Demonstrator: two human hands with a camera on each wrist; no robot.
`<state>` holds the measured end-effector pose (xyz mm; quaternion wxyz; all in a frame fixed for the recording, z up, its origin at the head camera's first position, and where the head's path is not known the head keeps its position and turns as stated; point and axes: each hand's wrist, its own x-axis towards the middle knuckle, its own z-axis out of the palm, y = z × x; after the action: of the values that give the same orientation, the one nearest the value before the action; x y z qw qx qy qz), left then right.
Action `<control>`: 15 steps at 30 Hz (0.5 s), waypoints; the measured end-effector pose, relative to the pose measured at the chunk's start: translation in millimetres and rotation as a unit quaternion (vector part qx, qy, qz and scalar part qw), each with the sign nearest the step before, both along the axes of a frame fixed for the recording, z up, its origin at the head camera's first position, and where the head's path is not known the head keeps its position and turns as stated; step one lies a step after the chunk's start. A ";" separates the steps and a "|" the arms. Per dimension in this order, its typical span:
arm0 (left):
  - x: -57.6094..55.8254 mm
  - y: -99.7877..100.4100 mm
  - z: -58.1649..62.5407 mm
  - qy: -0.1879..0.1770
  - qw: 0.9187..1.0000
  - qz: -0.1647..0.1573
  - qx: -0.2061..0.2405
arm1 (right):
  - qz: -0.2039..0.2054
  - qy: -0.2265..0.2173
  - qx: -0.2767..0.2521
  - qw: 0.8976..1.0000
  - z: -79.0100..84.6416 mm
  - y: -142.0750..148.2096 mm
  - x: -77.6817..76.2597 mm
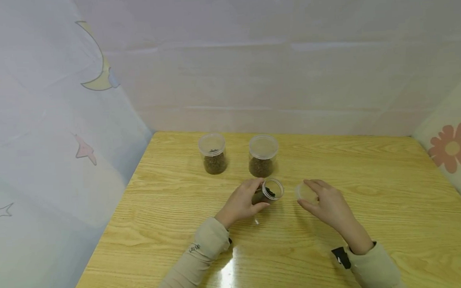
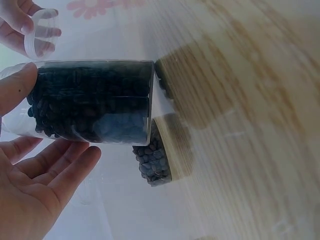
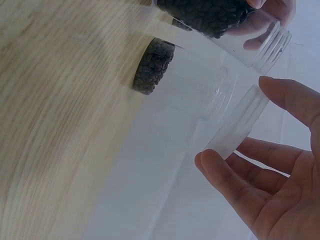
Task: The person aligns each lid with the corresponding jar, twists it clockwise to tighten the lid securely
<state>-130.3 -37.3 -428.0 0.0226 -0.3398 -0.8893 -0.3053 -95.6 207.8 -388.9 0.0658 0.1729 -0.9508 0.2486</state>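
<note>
My left hand [image 1: 242,202] grips a clear plastic jar [image 2: 92,102] part-filled with dark beans. In the head view this jar leans to the right, its threaded mouth uncovered. To its right, my right hand [image 1: 329,203] pinches a translucent round lid [image 3: 240,122] by the rim between thumb and fingers. Lid and jar are apart. Behind the held jar stands a clear jar [image 1: 263,154] with dark beans at its bottom, its top facing up. Another such jar [image 1: 213,154] stands to the left of that one.
A wooden table [image 1: 149,233] lies under everything, its back edge against a pale curtain [image 1: 251,87]. Printed cloth [image 1: 53,160] hangs along the left side. More printed cloth, with a flower [image 1: 452,148], rises at the right.
</note>
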 end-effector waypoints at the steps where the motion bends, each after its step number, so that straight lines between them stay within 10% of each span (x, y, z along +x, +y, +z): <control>1: 0.1 0.0 0.0 0.002 1.000 0.000 -0.001 | 0.000 0.000 0.000 1.000 0.2 0.0 0.1; 15: 0.6 0.5 2.2 0.017 1.000 -0.002 -0.011 | 0.032 -0.010 -0.055 0.998 10.4 0.4 0.3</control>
<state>-129.7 -36.8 -425.8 0.0334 -0.3472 -0.8912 -0.2899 -95.3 208.2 -378.4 0.0583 0.1966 -0.9304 0.3040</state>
